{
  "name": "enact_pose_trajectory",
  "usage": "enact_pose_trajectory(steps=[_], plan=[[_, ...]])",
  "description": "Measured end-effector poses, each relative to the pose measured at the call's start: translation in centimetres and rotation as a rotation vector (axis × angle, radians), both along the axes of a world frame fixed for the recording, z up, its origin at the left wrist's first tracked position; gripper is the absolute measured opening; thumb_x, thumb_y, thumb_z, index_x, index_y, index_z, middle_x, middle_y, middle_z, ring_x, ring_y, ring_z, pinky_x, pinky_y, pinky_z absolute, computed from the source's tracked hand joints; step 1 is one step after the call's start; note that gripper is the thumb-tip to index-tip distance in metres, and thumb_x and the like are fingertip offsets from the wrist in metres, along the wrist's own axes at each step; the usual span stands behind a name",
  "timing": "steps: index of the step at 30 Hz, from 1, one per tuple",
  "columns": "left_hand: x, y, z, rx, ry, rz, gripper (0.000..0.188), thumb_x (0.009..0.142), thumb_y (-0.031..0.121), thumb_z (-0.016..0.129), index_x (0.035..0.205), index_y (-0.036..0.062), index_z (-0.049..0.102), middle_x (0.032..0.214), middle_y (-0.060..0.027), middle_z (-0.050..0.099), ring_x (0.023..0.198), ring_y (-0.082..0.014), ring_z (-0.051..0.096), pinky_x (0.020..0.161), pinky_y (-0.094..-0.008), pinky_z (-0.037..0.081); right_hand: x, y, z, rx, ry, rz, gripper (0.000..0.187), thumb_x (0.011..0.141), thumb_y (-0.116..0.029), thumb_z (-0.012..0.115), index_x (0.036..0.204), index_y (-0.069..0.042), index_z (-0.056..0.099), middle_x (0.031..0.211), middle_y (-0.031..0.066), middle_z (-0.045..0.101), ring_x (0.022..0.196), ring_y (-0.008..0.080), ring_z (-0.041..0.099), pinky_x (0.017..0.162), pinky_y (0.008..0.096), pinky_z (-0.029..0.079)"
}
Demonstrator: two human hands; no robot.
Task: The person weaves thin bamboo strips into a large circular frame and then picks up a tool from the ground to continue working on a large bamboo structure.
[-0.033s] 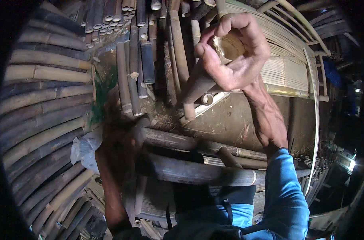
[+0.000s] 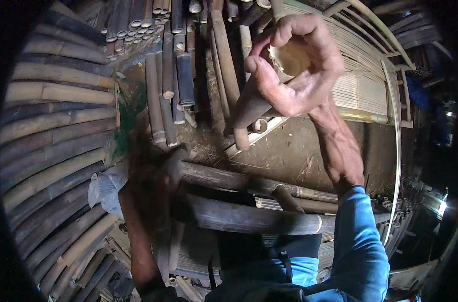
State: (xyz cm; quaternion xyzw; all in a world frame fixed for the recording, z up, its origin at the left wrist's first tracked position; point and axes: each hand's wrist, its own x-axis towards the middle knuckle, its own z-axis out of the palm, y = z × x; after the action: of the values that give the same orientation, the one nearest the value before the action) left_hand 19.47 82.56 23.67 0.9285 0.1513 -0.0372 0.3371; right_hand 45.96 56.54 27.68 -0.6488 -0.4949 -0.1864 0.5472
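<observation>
My right hand (image 2: 302,75) is curled round the upper end of a bamboo pole (image 2: 251,106), thumb and fingers forming a ring about its rim. The pole's hollow, pale, rough-edged mouth faces up at me. Below, the pole slants away toward the floor. Deep shadow covers my left hand (image 2: 151,173), low on the left beside the near horizontal bamboo poles; its fingers, and anything in them, cannot be made out. A thick dark bamboo pole (image 2: 254,215) lies crosswise in front of my body.
Stacked bamboo poles (image 2: 57,92) fill the left side. More lengths (image 2: 168,65) lie at the far middle. A slatted bamboo bench (image 2: 360,90) stands at the far right. Beside my left forearm is a clear plastic bag (image 2: 105,191). A thin pale strip (image 2: 397,151) curves down the right.
My right hand and the bamboo pole's upper end have shifted very slightly to the right. My left hand stays in nearly the same place.
</observation>
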Motion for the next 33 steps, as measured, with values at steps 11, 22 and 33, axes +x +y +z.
enact_pose_trajectory(steps=[11,22,33], plan=[[-0.4,-0.4,-1.9,-0.082,0.007,0.150,0.023,0.082,0.004,0.078,0.104,0.0038,0.074,0.095,-0.0114,0.076,0.083,-0.0229,0.073,0.077,-0.0361,0.056,6.4,-3.0,-12.3,-0.062,-0.024,-0.360,0.041,0.078,-0.018,0.091,0.094,-0.005,0.056,0.075,0.0050,0.066,0.064,0.0141,0.070,0.055,0.0286,0.056],[-0.2,-0.9,-1.1,-0.039,-0.023,0.131,0.022,0.086,-0.002,0.075,0.106,0.0044,0.074,0.092,-0.0087,0.075,0.085,-0.0137,0.069,0.075,-0.0299,0.054,2.8,-12.0,-11.6,-0.494,-0.243,-0.696,0.036,0.081,-0.016,0.087,0.109,-0.002,0.067,0.109,0.0156,0.069,0.096,0.0339,0.068,0.080,0.0428,0.055],[-0.3,1.2,-2.1,0.064,0.013,0.095,0.027,0.087,0.023,0.079,0.104,0.0028,0.075,0.080,-0.0146,0.072,0.076,-0.0204,0.070,0.072,-0.0370,0.054,-27.8,-23.9,-3.7,-0.937,1.031,-0.477,0.072,0.091,-0.054,0.075,0.133,0.002,0.062,0.124,0.0251,0.068,0.118,0.0415,0.065,0.101,0.0502,0.052]])
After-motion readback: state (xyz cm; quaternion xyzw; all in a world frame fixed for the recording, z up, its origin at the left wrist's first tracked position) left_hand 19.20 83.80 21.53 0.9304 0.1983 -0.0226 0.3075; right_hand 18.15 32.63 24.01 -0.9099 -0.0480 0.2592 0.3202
